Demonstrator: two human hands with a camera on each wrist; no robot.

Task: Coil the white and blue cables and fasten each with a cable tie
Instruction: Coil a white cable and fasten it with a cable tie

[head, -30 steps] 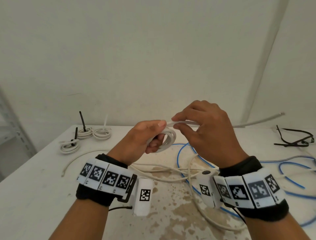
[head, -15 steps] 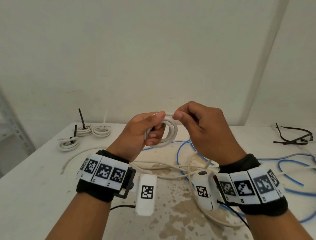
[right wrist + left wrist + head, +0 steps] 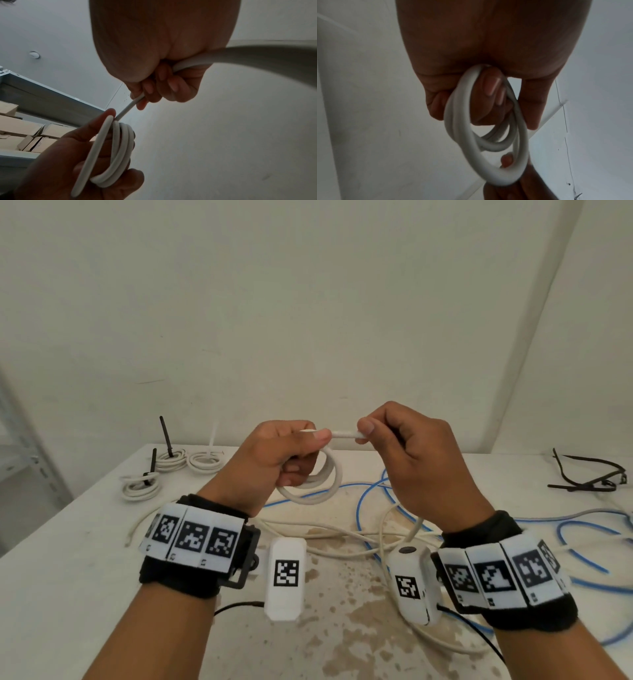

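My left hand (image 3: 291,457) grips a small coil of white cable (image 3: 327,484) above the table, thumb on top and fingers through the loops; the coil (image 3: 488,142) hangs below the fist in the left wrist view. My right hand (image 3: 407,453) holds the free run of that white cable (image 3: 346,434) just right of the coil, fingers curled round it (image 3: 133,104). The cable tail (image 3: 257,54) passes out behind the right palm. Blue cable (image 3: 363,508) lies loose on the table under the hands.
Three tied white coils (image 3: 171,470) with upright tie tails sit at the table's back left. Black cable ties (image 3: 589,477) lie at the back right. Loose white cable (image 3: 342,539) and more blue cable (image 3: 582,542) spread over the stained table (image 3: 85,594).
The long free tail that stuck out to the right a second ago has been wound in. The right hand then drew back to the right, holding a short straight run beside the coil.
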